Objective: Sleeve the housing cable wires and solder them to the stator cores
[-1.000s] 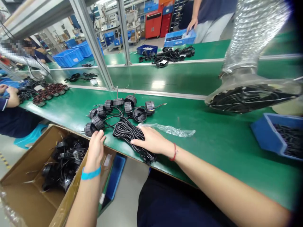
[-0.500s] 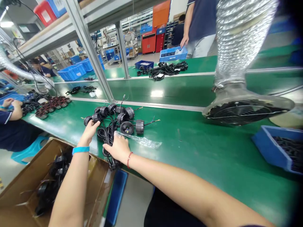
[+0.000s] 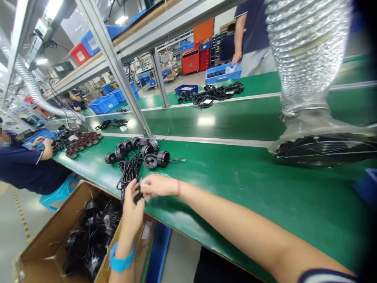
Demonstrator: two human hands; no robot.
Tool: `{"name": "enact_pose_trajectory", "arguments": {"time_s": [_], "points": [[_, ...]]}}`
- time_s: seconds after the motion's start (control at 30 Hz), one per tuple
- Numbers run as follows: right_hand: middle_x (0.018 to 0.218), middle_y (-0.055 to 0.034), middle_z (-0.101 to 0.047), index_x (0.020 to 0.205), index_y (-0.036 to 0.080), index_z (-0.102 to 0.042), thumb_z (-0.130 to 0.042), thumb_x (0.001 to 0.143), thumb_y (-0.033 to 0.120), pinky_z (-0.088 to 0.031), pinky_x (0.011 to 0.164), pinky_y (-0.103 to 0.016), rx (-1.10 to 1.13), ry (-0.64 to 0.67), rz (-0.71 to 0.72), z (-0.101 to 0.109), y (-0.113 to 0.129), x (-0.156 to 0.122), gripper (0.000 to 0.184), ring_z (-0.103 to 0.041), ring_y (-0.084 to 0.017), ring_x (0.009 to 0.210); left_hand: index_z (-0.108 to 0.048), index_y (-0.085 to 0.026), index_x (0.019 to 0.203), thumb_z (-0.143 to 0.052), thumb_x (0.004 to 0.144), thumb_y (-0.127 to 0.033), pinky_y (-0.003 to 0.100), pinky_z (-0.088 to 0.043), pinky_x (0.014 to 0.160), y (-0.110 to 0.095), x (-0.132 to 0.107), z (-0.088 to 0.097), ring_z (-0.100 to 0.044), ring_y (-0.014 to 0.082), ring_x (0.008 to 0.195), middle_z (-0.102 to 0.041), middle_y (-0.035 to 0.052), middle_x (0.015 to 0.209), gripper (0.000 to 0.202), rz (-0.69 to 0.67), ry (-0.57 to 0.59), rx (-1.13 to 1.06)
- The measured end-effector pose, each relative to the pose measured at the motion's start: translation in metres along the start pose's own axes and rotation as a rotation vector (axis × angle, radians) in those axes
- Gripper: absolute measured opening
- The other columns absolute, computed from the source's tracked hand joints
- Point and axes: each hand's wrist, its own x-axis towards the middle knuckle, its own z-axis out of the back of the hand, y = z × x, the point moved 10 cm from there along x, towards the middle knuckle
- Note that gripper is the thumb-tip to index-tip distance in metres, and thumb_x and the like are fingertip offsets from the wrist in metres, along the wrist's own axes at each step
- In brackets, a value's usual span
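Note:
My right hand [image 3: 157, 185] pinches a crumpled clear plastic film [image 3: 144, 184] over the near edge of the bench. Just to its left is my left hand [image 3: 132, 200], with a blue wristband below it; its fingers are curled but apart, close to the film. Behind both hands lies a bundle of black cables [image 3: 129, 171], folded in loops, its lower end partly hidden by my left hand. Round black ribbed connector housings [image 3: 163, 158] cluster at the far end of the bundle, some with bare wire ends sticking out.
A cardboard box [image 3: 47, 232] of black cabled parts stands below the bench edge at left. A fume hood with silver duct [image 3: 312, 145] hangs at right, above a blue bin [image 3: 366, 186]. Co-workers sit at far left and stand across the bench.
My hands have left the cable bundle and come together near the bench edge. My right hand has gathered up the plastic film. The view has swung slightly left.

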Motion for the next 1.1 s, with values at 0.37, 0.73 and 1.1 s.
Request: {"name": "enact_pose_trajectory", "arguments": {"time_s": [0.37, 0.73, 1.1], "points": [[0.126, -0.0143, -0.06, 0.115, 0.019, -0.057, -0.065, 0.076, 0.054, -0.044, 0.102, -0.042, 0.249, -0.57, 0.11, 0.103, -0.025, -0.123, 0.053, -0.058, -0.025, 0.117, -0.062, -0.017, 0.084, -0.04, 0.093, -0.041, 0.028, -0.038, 0.062, -0.011, -0.038, -0.156, -0.046, 0.0136, 0.06, -0.047, -0.0015, 0.062, 0.034, 0.125, 0.457, -0.199], [0.077, -0.0059, -0.067, 0.086, 0.016, -0.064, -0.053, 0.085, 0.06, -0.052, 0.068, -0.032, 0.296, -0.281, -0.025, 0.07, -0.066, -0.2, 0.045, -0.062, -0.018, 0.07, -0.068, -0.016, 0.094, -0.054, 0.088, -0.051, 0.033, -0.044, 0.084, -0.054, -0.062, -0.207, -0.058, 0.0195, 0.092, -0.065, 0.0077, 0.097, 0.038, 0.191, 0.396, -0.505], [0.131, -0.013, -0.06, 0.123, 0.019, -0.061, -0.047, 0.093, 0.028, -0.054, 0.095, -0.046, -0.943, -0.919, 0.132, 0.091, -0.068, -0.323, 0.034, -0.056, -0.029, 0.122, -0.053, -0.018, 0.079, -0.077, 0.07, -0.035, 0.019, -0.028, 0.044, -0.058, 0.005, -0.326, -0.029, 0.0043, 0.041, -0.038, -0.0091, 0.053, 0.031, 0.538, 0.263, -0.843]]}}
